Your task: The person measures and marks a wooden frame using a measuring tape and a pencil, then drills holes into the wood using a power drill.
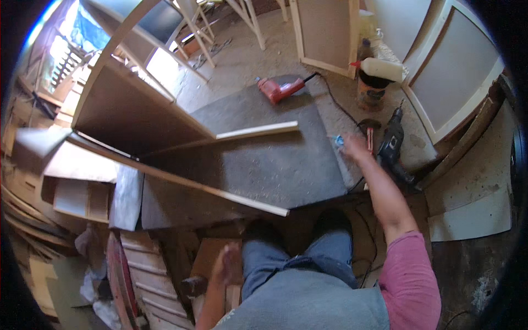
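Observation:
My right hand [354, 149] has its fingers closed on a small blue object [339, 140] at the right edge of the dark work board [253, 165]. Beside it lie a red-handled tool [370, 142] and a black drill [391, 146]. A red power tool [278, 89] rests at the board's back. Long light wooden strips [258, 129] extend across the board from an upright brown panel [126, 110] with a curved wooden edge. My left hand [225, 261] hangs low beside my left leg, fingers apart, holding nothing visible.
A glue bottle [379, 69] lies atop a dark container [370, 93] at back right. Framed panels [454, 74] lean at the right. Wooden frames [247, 22] stand behind, a cable [341, 104] crosses the surface, and wood pieces [71, 198] are piled at left.

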Demonstrator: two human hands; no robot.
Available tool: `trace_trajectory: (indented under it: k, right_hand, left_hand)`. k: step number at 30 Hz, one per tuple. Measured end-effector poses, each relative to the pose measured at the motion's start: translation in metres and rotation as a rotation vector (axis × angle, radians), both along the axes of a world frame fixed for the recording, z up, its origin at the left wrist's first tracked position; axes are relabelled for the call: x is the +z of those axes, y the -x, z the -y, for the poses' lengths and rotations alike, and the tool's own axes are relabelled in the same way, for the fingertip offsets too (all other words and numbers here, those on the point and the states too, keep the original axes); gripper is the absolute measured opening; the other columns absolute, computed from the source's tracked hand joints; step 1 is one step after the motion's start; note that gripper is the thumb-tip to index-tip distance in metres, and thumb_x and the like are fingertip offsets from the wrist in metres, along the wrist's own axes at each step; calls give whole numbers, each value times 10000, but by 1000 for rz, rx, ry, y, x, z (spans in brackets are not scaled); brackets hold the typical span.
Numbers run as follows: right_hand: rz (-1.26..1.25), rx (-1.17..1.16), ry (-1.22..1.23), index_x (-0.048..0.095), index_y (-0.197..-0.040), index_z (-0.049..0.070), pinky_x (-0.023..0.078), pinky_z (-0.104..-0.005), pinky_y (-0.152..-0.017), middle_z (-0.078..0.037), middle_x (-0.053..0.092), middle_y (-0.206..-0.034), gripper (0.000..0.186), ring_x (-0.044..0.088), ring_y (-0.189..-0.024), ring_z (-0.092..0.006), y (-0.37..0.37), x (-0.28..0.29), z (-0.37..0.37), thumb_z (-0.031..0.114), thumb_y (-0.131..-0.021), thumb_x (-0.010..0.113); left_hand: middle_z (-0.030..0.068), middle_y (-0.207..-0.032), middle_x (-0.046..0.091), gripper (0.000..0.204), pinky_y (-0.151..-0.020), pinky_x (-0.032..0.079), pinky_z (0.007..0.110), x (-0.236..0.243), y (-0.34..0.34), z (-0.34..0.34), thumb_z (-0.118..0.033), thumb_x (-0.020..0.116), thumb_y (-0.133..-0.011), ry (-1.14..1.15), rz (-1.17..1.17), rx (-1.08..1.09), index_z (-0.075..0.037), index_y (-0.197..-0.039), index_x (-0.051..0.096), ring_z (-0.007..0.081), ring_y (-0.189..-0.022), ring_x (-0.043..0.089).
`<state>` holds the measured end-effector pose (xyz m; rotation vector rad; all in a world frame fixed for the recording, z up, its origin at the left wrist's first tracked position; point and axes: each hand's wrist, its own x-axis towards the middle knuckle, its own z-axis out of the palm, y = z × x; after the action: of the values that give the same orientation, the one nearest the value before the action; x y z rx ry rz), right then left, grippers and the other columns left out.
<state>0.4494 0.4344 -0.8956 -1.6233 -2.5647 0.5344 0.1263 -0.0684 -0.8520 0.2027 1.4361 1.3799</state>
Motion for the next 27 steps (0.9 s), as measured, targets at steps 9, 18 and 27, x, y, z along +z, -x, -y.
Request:
trace_trajectory:
  k: [9, 18, 27]
  right_hand:
    - [-721, 136, -73, 546, -1210, 46, 467, -390, -890, -166, 552, -1140, 666, 571, -1047, -347, 70, 97, 225, 309, -650, 792]
    - [-955, 155, 864, 585, -1139, 0, 468, -323, -876, -85, 641, -986, 484, 603, -956, -187, 99, 88, 343, 149, -712, 758]
    - [-858, -140, 1080, 527, -752, 139, 278, -231, -443, 66, 458, -608, 263, 404, -519, -45, 123, 72, 339, 268, -794, 752]
  left_hand:
    - [163, -1348, 441, 524, -1037, 367, 484, 59, -49, -107, -320, 506, -934, -233, 17, -210, -33, -1350, 369, 300, -1254, 427]
    - [159, -1164, 540, 637, -892, 444, 334, 23, -47, -75, -145, 583, -865, -256, -680, -724, -51, -1419, 283, 250, -1079, 546]
    - [195, -982, 603, 562, -792, 489, 441, 43, -19, -79, -213, 695, -735, -209, -1239, -922, -67, -1215, 441, 368, -938, 597]
